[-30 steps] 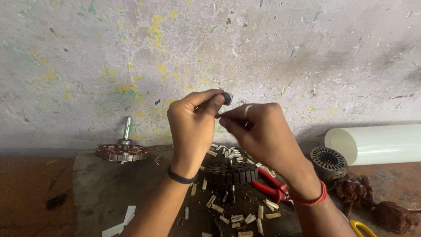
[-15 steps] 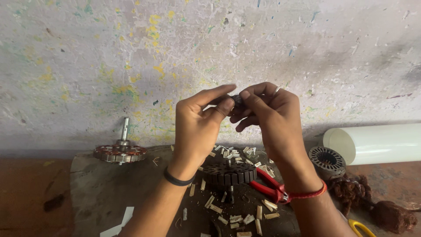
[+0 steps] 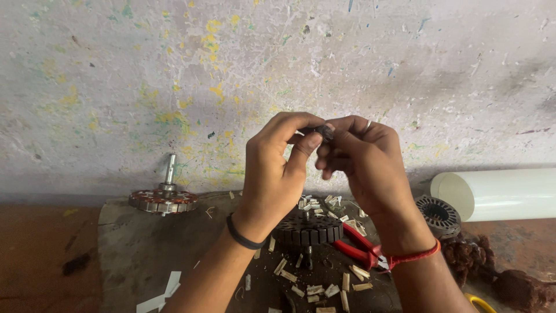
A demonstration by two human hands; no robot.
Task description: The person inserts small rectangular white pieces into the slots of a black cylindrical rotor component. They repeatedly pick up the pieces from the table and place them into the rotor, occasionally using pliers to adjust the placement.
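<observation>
A small dark part (image 3: 324,132) is pinched between the fingers of the left hand (image 3: 272,168) and right hand (image 3: 365,165), above a stripped black stator core (image 3: 308,230); insulation scraps (image 3: 315,288) litter the counter (image 3: 145,249).

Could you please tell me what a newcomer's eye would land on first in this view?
Both hands, left hand and right hand, meet mid-frame, pinching a small dark part before a paint-flecked wall. Beneath them lies a black slotted core with red-handled pliers; a wound rotor stands left.
</observation>
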